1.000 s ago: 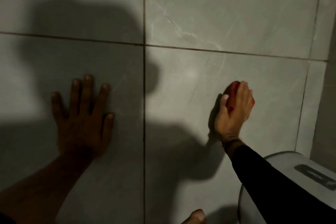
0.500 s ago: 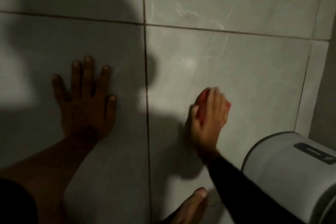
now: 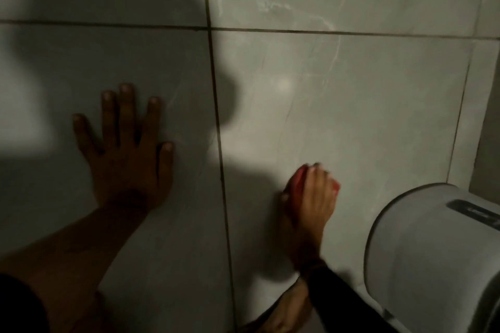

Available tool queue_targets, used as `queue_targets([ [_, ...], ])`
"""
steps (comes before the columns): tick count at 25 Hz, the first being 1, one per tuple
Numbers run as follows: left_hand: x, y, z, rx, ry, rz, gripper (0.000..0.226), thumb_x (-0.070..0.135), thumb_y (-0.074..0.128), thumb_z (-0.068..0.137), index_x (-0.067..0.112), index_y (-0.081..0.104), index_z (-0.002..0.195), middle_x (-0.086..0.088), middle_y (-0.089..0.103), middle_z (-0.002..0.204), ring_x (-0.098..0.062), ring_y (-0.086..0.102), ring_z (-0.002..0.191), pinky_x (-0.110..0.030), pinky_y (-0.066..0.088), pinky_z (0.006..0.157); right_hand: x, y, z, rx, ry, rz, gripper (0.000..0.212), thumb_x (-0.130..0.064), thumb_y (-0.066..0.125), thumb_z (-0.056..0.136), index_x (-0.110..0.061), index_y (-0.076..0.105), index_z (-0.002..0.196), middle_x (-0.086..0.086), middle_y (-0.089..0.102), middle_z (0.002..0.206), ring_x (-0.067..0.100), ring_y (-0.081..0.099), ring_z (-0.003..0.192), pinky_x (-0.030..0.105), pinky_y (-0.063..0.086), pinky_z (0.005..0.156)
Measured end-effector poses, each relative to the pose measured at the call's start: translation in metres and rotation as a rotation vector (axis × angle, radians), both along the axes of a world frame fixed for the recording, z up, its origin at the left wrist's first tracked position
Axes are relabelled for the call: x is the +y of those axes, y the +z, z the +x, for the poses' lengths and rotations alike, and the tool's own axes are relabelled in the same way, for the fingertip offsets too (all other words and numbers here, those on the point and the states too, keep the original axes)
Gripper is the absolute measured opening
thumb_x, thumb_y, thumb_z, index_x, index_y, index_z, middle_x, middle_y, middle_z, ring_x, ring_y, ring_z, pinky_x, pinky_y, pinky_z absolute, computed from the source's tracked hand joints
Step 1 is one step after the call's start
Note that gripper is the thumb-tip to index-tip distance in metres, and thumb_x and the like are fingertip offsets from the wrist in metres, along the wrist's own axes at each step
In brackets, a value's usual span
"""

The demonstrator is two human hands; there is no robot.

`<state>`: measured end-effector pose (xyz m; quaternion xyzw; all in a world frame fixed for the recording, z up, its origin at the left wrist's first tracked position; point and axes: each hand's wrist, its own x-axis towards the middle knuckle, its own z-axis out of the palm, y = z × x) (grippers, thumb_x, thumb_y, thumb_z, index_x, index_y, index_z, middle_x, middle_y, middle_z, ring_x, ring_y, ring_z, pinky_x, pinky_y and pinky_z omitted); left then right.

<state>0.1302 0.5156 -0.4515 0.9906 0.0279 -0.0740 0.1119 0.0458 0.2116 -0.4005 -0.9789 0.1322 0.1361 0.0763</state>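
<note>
My left hand [image 3: 127,151] lies flat on a grey tiled surface [image 3: 365,116], fingers spread and straight, left of a dark vertical grout line [image 3: 219,159]. My right hand [image 3: 313,197] grips a small red scrubbing pad [image 3: 299,180] and presses it against the tile right of that line. Only the pad's red edges show past my fingers. A black sleeve covers my right forearm.
A rounded grey plastic container [image 3: 433,257] with a dark label fills the lower right corner, close beside my right forearm. A bare foot [image 3: 286,311] shows at the bottom edge. A horizontal grout line [image 3: 351,32] crosses the upper tiles. Heavy shadow covers the left side.
My right hand with the red pad has slid left and down across the tile, toward the vertical grout line. My left hand has stayed flat in place.
</note>
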Motion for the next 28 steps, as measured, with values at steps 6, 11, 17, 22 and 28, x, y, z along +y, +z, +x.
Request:
queue_targets([
  [6,0.002,-0.009,-0.001,-0.008,-0.019,0.005,0.078,0.053,0.028,0.105,0.034,0.003,0.177,-0.005,-0.007,0.186,-0.029,-0.011,0.172,-0.064,-0.012,0.13,0.028,-0.029,0.256,-0.373,-0.118,-0.04,0.076,-0.051,0.042,0.101,-0.009,0.041,0.164,0.013,0.039,0.173,0.037,0.032,0.163,0.06,0.021,0.133],
  [11,0.001,-0.006,0.0,0.015,0.006,-0.015,0.078,0.052,0.033,0.104,0.031,0.012,0.177,-0.006,-0.003,0.186,-0.031,-0.005,0.173,-0.07,-0.004,0.13,0.093,-0.026,0.088,-0.167,0.507,0.168,0.079,-0.049,0.059,0.099,-0.019,0.033,0.168,0.008,0.028,0.178,0.032,0.015,0.169,0.054,0.005,0.137],
  [17,0.001,0.0,0.0,-0.014,-0.013,-0.008,0.075,0.049,0.034,0.105,0.027,0.019,0.176,-0.013,0.004,0.185,-0.039,0.003,0.171,-0.071,-0.001,0.13,-0.024,-0.003,0.025,-0.114,0.043,0.026,0.071,-0.047,0.044,0.106,-0.003,0.042,0.162,0.022,0.036,0.172,0.044,0.031,0.161,0.074,0.027,0.126],
  [22,0.0,-0.002,-0.001,-0.035,-0.035,0.002,0.075,0.052,0.029,0.107,0.028,0.013,0.177,-0.013,0.003,0.186,-0.038,0.003,0.172,-0.074,0.004,0.13,0.026,-0.027,0.222,-0.394,-0.121,-0.022,0.074,-0.05,0.049,0.103,-0.009,0.042,0.164,0.014,0.041,0.172,0.039,0.033,0.162,0.064,0.022,0.131],
  [28,0.006,-0.006,-0.002,-0.037,-0.006,-0.021,0.076,0.057,0.021,0.107,0.028,0.014,0.177,-0.013,0.004,0.186,-0.039,0.004,0.172,-0.078,0.006,0.127,0.039,-0.005,0.083,-0.166,0.408,0.196,0.072,-0.04,0.068,0.097,-0.012,0.048,0.161,0.016,0.042,0.171,0.042,0.033,0.161,0.06,0.022,0.133],
])
